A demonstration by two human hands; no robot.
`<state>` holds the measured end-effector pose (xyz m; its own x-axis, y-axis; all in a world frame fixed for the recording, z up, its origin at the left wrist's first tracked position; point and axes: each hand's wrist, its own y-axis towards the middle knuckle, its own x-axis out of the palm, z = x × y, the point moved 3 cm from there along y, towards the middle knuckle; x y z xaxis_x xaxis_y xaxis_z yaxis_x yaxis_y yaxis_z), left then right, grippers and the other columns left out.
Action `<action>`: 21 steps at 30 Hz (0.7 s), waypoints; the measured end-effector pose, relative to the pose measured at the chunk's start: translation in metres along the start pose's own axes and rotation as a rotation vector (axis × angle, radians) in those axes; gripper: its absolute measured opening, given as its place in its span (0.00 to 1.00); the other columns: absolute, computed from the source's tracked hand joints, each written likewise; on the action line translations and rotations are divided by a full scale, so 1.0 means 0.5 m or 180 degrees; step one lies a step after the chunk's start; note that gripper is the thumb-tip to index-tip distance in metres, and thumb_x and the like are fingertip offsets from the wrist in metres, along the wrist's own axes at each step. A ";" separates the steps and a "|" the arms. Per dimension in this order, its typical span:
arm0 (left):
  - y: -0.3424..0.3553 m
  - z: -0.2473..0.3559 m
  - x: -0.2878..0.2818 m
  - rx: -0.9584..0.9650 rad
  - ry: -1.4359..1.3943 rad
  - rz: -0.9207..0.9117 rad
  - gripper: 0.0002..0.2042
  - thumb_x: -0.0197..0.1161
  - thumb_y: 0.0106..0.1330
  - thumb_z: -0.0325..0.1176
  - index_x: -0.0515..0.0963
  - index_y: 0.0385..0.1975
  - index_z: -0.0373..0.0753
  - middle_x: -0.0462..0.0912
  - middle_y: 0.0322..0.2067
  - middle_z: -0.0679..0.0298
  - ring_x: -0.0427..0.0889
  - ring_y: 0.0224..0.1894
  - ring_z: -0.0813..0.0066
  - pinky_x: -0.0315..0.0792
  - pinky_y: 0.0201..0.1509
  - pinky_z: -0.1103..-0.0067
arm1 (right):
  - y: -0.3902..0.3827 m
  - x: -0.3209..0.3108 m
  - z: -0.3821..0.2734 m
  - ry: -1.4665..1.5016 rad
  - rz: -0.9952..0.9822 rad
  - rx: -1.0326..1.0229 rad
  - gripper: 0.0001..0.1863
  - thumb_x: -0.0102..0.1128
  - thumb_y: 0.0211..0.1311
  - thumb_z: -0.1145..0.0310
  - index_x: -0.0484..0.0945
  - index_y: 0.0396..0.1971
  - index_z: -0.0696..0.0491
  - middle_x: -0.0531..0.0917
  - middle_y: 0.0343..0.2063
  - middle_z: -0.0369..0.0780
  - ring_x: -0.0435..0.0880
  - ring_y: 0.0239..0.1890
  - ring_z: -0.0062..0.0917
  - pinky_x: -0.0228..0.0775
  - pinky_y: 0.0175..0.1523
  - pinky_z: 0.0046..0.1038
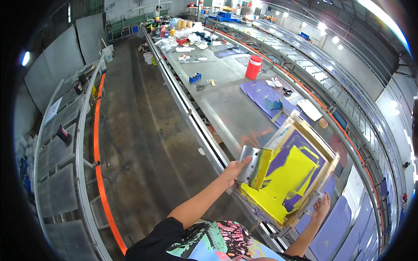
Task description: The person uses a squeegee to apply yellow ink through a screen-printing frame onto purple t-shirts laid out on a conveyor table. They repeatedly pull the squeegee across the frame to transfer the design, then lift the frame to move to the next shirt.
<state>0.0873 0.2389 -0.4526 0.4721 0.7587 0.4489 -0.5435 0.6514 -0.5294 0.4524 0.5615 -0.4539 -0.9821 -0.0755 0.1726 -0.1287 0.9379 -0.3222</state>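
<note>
A screen printing frame [332, 164] with pale, ink-stained edges is tilted in front of me, and thick yellow ink [285, 178] covers much of its purple-looking mesh. My left hand [235, 172] is closed on the metal plate of a squeegee [249, 159], whose yellow-smeared blade side rests over the frame's left part. On the opposite side, my right hand [321, 207] grips the frame's lower right edge. Part of its fingers is hidden. Purple cut pieces [332, 224] lie on the long table beneath and beside the frame.
The long grey table [213, 102] carries a red bucket [253, 67], a blue tape dispenser [195, 78], scissors [201, 86], a tape roll [323, 123] and a blue cloth [273, 104]. Bottles and rags crowd its far end. A rack [58, 150] with an orange rail stands left across the aisle.
</note>
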 end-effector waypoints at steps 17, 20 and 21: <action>-0.180 0.344 -0.578 0.1792 -0.1353 0.2143 0.20 0.72 0.68 0.48 0.80 0.43 0.35 0.83 0.35 0.67 0.81 0.31 0.78 0.75 0.35 0.77 | -0.137 1.012 0.166 -0.0228 -0.2006 0.0409 0.17 0.58 0.75 0.61 0.76 0.57 0.51 0.78 0.25 0.36 0.70 0.19 0.17 0.59 0.24 0.21; -0.233 0.459 -0.661 0.1874 -0.1142 0.2725 0.18 0.71 0.69 0.48 0.81 0.41 0.36 0.82 0.33 0.69 0.79 0.31 0.81 0.73 0.34 0.77 | -0.179 1.286 0.250 0.0188 -0.2785 0.0662 0.14 0.58 0.74 0.65 0.76 0.56 0.50 0.81 0.31 0.35 0.78 0.26 0.18 0.68 0.27 0.22; -0.259 0.500 -0.680 0.1977 -0.1121 0.2913 0.18 0.70 0.69 0.48 0.81 0.41 0.36 0.82 0.33 0.70 0.79 0.31 0.82 0.72 0.34 0.77 | -0.232 1.385 0.254 0.0203 -0.2933 0.0613 0.15 0.59 0.74 0.65 0.76 0.56 0.50 0.81 0.33 0.35 0.78 0.27 0.18 0.69 0.29 0.22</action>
<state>-0.1762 -0.1020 -0.3568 -0.4397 0.8436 0.3082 -0.8750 -0.3249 -0.3590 -0.2300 0.3573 -0.4149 -0.4734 -0.7354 0.4848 -0.8769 0.4454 -0.1807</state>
